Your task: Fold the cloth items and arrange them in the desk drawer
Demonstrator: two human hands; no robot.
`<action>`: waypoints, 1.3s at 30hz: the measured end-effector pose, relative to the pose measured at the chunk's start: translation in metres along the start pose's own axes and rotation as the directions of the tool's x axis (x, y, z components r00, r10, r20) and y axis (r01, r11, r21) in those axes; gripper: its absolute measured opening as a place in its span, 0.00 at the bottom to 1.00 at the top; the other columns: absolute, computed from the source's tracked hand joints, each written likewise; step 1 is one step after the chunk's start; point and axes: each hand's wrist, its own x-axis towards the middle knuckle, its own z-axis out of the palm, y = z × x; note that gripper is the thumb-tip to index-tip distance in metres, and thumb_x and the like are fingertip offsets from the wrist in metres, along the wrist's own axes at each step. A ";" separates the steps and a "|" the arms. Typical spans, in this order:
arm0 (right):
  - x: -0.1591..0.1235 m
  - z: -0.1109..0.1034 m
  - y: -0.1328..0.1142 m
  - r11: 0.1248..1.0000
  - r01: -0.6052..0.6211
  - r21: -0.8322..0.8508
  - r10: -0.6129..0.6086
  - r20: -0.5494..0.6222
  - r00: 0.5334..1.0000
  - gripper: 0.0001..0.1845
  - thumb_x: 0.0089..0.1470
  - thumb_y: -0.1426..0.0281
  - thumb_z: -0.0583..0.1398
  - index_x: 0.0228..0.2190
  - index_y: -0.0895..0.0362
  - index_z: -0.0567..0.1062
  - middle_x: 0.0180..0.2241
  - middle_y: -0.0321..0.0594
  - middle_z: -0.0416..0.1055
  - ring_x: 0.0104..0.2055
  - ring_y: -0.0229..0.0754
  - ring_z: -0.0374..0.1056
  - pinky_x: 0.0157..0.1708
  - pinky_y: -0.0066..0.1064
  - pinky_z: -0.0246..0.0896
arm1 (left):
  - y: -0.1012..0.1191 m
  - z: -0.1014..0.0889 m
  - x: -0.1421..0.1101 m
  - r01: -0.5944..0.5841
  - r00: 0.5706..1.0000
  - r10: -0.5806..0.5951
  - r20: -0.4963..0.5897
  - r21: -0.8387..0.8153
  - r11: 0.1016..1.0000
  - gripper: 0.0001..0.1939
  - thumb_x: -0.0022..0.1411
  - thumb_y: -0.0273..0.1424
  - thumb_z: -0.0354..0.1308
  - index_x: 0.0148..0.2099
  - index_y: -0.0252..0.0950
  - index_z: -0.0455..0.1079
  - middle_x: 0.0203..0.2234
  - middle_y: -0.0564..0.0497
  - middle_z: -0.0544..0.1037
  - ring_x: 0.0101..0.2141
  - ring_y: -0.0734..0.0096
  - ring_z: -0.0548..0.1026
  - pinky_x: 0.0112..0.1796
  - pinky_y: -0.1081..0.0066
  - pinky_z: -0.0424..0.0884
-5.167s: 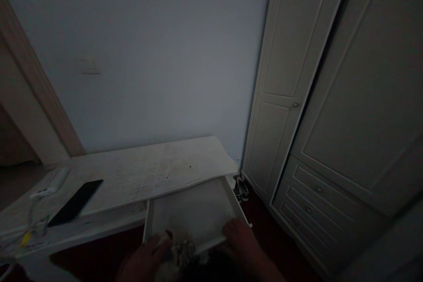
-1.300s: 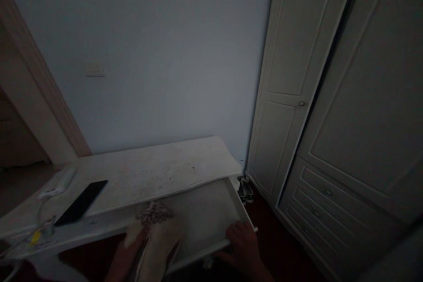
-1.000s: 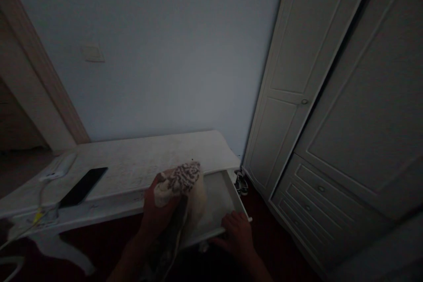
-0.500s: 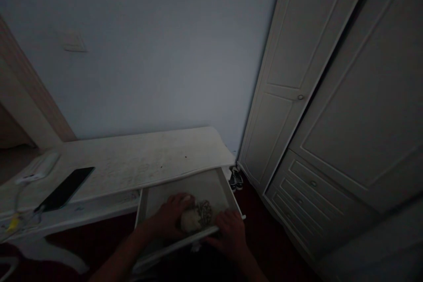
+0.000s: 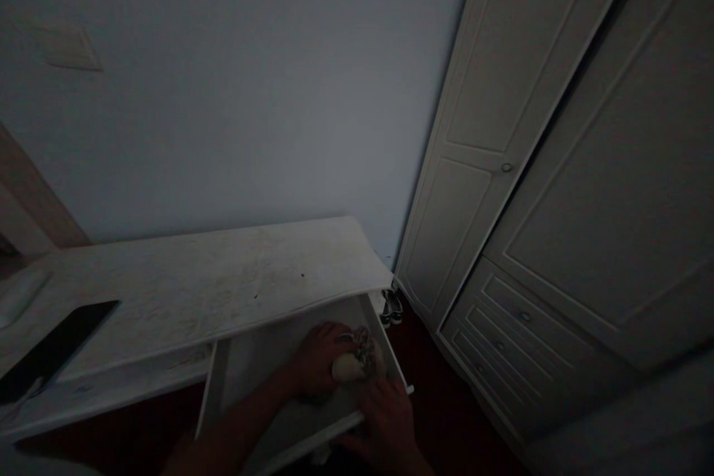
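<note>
A white drawer point(image 5: 314, 440) is pulled out from under the table top. Inside it, towards the right side, lies a small cream bundle point(image 5: 346, 367) with a dark patterned part; it looks soft, but the dim light hides its kind. My left hand point(image 5: 323, 357) reaches into the drawer from the left, its fingers curled around the bundle's left side. At the front right corner my right hand point(image 5: 386, 409) grips the drawer's front panel, fingers over the top edge and thumb outside. The fingers of the right hand are close to the bundle.
A white, stained table point(image 5: 223, 268) runs along the wall, with a dark phone-like slab point(image 5: 59, 346) at left. White wardrobe point(image 5: 462, 216) doors and small drawers point(image 5: 502, 342) stand at right. Dark shoes point(image 5: 391, 308) sit on the red floor between.
My left hand has moved right with the bundle, towards the drawer's right side. My right hand stays on the drawer front. The camera view has turned slightly to the right.
</note>
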 end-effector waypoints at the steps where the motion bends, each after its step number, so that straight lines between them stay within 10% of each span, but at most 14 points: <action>1: -0.001 0.002 0.001 1.000 0.000 -0.006 0.000 -0.017 1.000 0.33 0.59 0.33 0.56 0.31 0.50 0.72 0.29 0.38 0.75 0.33 0.48 0.69 0.37 0.41 0.53 | 0.000 0.000 0.009 0.031 0.999 -0.031 -0.028 -0.002 1.000 0.36 0.53 0.42 0.70 0.65 0.51 0.72 0.67 0.49 0.69 0.65 0.47 0.65 0.66 0.53 0.58; 8: -0.001 0.006 0.002 0.996 0.039 -0.080 -0.043 -0.047 0.998 0.36 0.56 0.30 0.56 0.29 0.51 0.69 0.26 0.35 0.71 0.29 0.44 0.66 0.34 0.41 0.48 | 0.011 0.006 0.051 0.414 0.894 -0.403 -0.196 0.018 0.910 0.35 0.62 0.31 0.58 0.71 0.34 0.63 0.69 0.36 0.66 0.66 0.43 0.63 0.65 0.51 0.57; 12: 0.001 0.005 0.001 0.995 0.030 -0.091 -0.036 -0.066 0.997 0.37 0.56 0.30 0.56 0.27 0.52 0.68 0.24 0.34 0.70 0.28 0.43 0.65 0.33 0.41 0.47 | 0.030 0.017 0.052 0.410 0.898 -0.396 -0.193 0.042 0.911 0.35 0.62 0.28 0.57 0.71 0.32 0.62 0.67 0.33 0.66 0.65 0.38 0.64 0.62 0.46 0.59; 17: 0.006 -0.001 -0.002 0.997 0.019 -0.073 -0.025 -0.079 0.997 0.35 0.53 0.31 0.60 0.29 0.51 0.70 0.26 0.35 0.72 0.30 0.45 0.67 0.35 0.40 0.49 | 0.037 0.017 0.026 0.170 0.985 -0.169 -0.028 0.028 0.985 0.26 0.61 0.33 0.62 0.62 0.46 0.73 0.61 0.45 0.75 0.60 0.46 0.69 0.59 0.51 0.63; 23: 0.006 -0.006 -0.007 0.999 -0.029 -0.034 0.028 -0.025 0.999 0.31 0.57 0.35 0.61 0.31 0.51 0.72 0.30 0.35 0.74 0.34 0.46 0.69 0.37 0.39 0.50 | 0.035 0.001 -0.010 0.004 0.994 -0.003 0.107 -0.006 1.000 0.19 0.59 0.46 0.64 0.51 0.49 0.78 0.50 0.50 0.81 0.50 0.54 0.76 0.54 0.60 0.68; 39: -0.008 0.008 -0.005 0.998 -0.021 -0.052 0.015 -0.123 0.992 0.31 0.56 0.35 0.62 0.35 0.51 0.73 0.32 0.37 0.74 0.36 0.48 0.68 0.41 0.41 0.55 | -0.031 -0.048 -0.113 0.483 0.873 -0.480 0.083 -0.023 0.875 0.33 0.45 0.32 0.65 0.57 0.43 0.77 0.54 0.49 0.81 0.54 0.53 0.78 0.54 0.64 0.71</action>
